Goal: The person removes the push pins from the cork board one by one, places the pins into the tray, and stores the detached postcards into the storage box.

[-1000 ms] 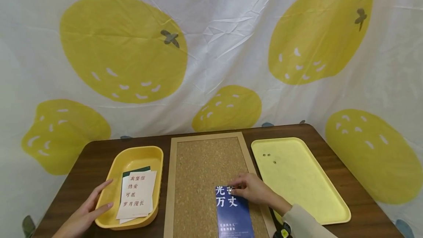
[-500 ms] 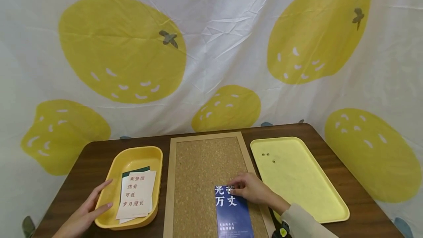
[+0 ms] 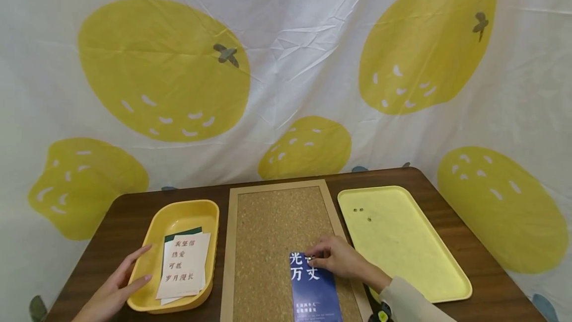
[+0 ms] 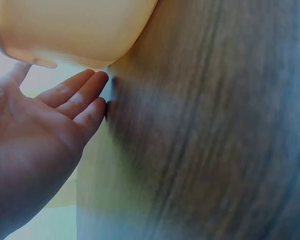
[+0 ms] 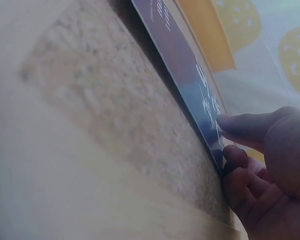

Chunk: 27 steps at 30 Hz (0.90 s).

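Note:
My right hand (image 3: 337, 257) pinches a small shiny thumbtack (image 3: 310, 258) at the top edge of a blue card (image 3: 315, 289) with white characters. That card lies over the right part of a wood-framed cork board (image 3: 268, 222); its lower end is cut off by the view. In the right wrist view the thumb and fingers (image 5: 240, 125) meet at the card's edge, and the tack is hidden there. My left hand (image 3: 113, 284) rests against the left side of a yellow bin (image 3: 183, 215), thumb and index finger at its rim. Its other fingers extend beside the bin in the left wrist view.
Inside the bin lies a small stack of cards, the top one white (image 3: 185, 265) with red characters. A pale yellow tray (image 3: 415, 252) at the right holds three tiny metal tacks (image 3: 361, 209). All stand on a dark wooden table (image 3: 464, 242) before a lemon-print curtain (image 3: 286, 63).
The right fingers have shifted slightly over the tack, covering more of it and of the upper right character. The left hand and bin stay as they were.

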Motion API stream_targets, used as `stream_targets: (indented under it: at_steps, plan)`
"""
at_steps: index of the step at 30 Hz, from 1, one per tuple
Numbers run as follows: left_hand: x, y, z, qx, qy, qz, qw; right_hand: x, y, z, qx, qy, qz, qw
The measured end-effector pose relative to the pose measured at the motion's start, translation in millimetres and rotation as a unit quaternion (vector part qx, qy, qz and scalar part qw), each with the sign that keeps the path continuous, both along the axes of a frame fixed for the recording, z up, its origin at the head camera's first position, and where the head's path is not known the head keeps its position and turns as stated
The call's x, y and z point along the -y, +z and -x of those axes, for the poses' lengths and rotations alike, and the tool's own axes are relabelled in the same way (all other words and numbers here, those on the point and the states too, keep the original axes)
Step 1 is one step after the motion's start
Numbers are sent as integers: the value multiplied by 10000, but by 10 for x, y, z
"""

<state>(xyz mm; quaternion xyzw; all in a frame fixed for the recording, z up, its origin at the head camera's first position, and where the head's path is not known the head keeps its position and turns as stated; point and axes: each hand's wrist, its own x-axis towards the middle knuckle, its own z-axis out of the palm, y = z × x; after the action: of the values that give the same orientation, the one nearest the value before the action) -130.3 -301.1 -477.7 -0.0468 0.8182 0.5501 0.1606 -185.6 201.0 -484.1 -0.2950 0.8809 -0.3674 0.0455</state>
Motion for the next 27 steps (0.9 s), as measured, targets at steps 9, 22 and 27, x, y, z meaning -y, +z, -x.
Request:
stream_targets:
  at_steps: [9,22,27]
  plan:
    - [-31,61,6,-240,88,948,9952,22,-5,18,-84,-127,-62,9999]
    - [-166,249,-57,-2282,226,2379,9438,64,-21,15,112,-322,-101,9994]
    - [-363,416,-91,-2885,143,2533,9232,65,5,23,149,-318,-106,9993]
